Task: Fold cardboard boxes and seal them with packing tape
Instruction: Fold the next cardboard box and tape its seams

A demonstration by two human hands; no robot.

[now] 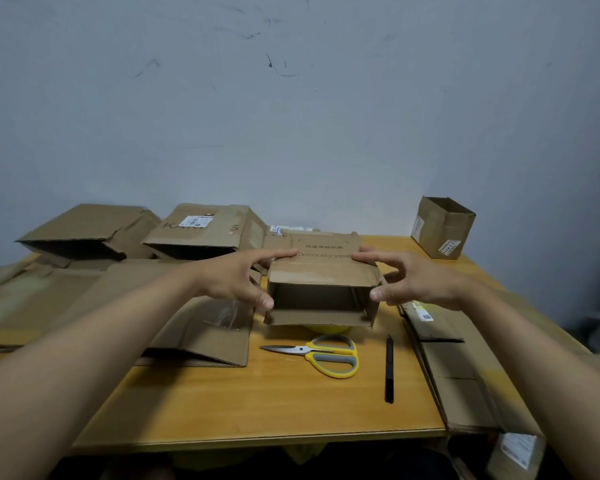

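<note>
Cardboard box [323, 282] is held at frame centre above the tabletop [257, 403], gripped at its sides by the left hand [234, 282] and right hand [416, 282]; scissors [321, 353] lie below.

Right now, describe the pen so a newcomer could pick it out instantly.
Start at the wooden table, near its front edge. Right of the yellow-handled scissors lies the pen, pointing away from the person. It is the only thin black stick there; everything else nearby is cardboard.

Scissors [321, 354], pen [389, 368]; perhaps bare tabletop [257, 403] nearer.
</note>
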